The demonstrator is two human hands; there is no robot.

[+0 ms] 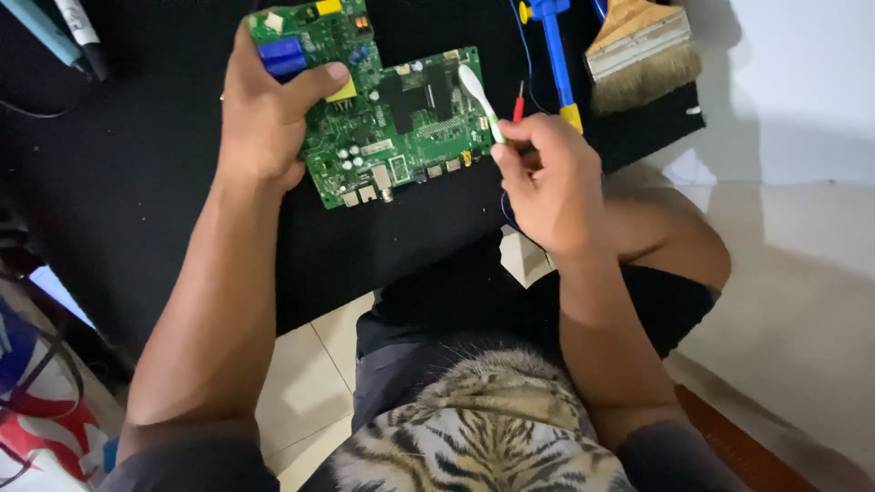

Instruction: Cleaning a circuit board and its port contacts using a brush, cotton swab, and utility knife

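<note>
A green circuit board (pixel 392 118) with chips, capacitors and ports lies tilted on a black mat (pixel 137 164). My left hand (pixel 264 118) grips the board's left edge, thumb pressed by a blue component and a yellow part. My right hand (pixel 547 182) pinches the handle of a white toothbrush (pixel 478 96), whose head rests on the board's upper right area. A thin red probe tip (pixel 518 107) pokes up just behind my right fingers.
A wide paintbrush (pixel 643 50) lies at the mat's far right corner, next to a blue and yellow tool (pixel 558 64) and a blue wire. Pens (pixel 64 32) sit at the top left. Pale floor tiles (pixel 793 273) surround the mat; my legs are below.
</note>
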